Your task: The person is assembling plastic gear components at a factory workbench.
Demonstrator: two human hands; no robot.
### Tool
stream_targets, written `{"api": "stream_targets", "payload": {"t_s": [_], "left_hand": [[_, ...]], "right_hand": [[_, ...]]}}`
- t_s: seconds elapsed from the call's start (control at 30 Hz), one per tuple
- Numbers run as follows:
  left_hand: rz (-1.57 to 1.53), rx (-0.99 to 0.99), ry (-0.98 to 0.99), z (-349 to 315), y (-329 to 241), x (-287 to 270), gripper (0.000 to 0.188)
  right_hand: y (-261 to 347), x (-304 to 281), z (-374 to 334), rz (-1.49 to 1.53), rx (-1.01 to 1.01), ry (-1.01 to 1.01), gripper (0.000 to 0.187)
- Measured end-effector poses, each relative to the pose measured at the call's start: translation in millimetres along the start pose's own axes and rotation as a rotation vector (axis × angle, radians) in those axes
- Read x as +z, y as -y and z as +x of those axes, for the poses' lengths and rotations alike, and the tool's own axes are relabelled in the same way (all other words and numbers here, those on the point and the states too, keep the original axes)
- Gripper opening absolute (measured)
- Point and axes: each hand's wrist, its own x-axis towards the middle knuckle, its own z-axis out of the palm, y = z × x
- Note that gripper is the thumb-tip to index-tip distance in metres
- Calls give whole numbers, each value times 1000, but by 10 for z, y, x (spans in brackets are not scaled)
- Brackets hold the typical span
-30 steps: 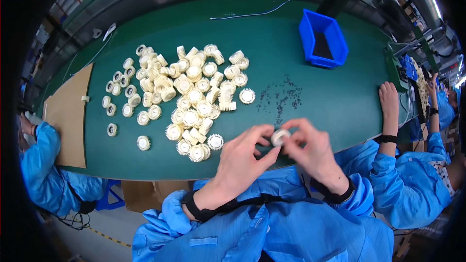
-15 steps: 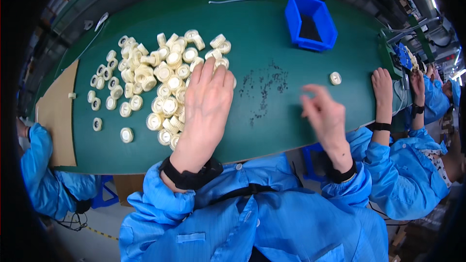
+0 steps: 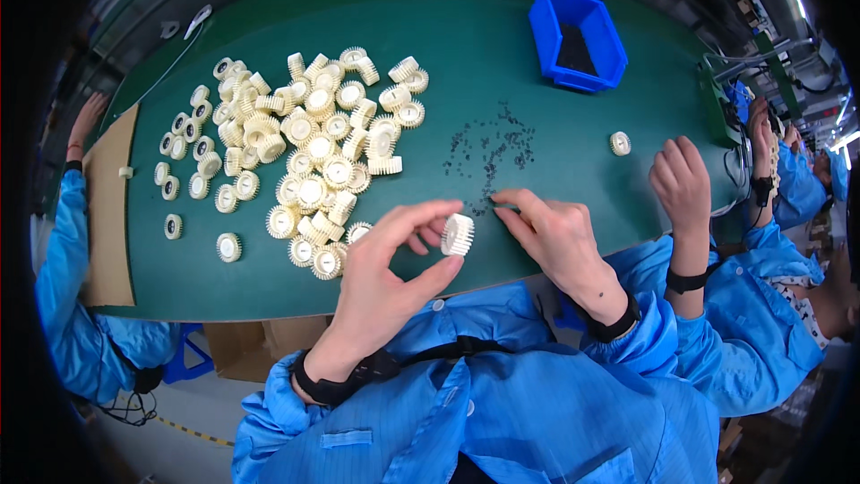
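My left hand point(image 3: 385, 273) holds a cream toothed plastic wheel point(image 3: 457, 234) between thumb and fingertips, just above the near edge of the green table point(image 3: 466, 63). My right hand point(image 3: 555, 237) rests on the table beside it, fingertips pinched at the near edge of a scatter of tiny dark parts point(image 3: 491, 148). Whether it grips one of them I cannot tell. A large pile of the same cream wheels point(image 3: 305, 152) lies to the left. One single wheel point(image 3: 620, 142) lies alone at the right.
A blue bin point(image 3: 578, 36) stands at the far right of the table. A brown cardboard sheet point(image 3: 107, 206) lies at the left edge. Another person's hand point(image 3: 683, 181) rests on the right side; another blue sleeve point(image 3: 63, 242) shows at the left.
My left hand came back from the pile holding a wheel and now sits near the table's front edge. My right hand moved left from the single wheel to the dark parts.
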Motion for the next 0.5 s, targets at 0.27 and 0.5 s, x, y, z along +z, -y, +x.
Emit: {"api": "stream_targets", "payload": {"t_s": [0.27, 0.5], "left_hand": [[-518, -218, 53, -21, 131, 55, 31], [-568, -227, 13, -57, 180, 69, 30]], "right_hand": [[-33, -1, -14, -159, -46, 42, 13], [46, -4, 68, -444, -178, 180, 15]]}}
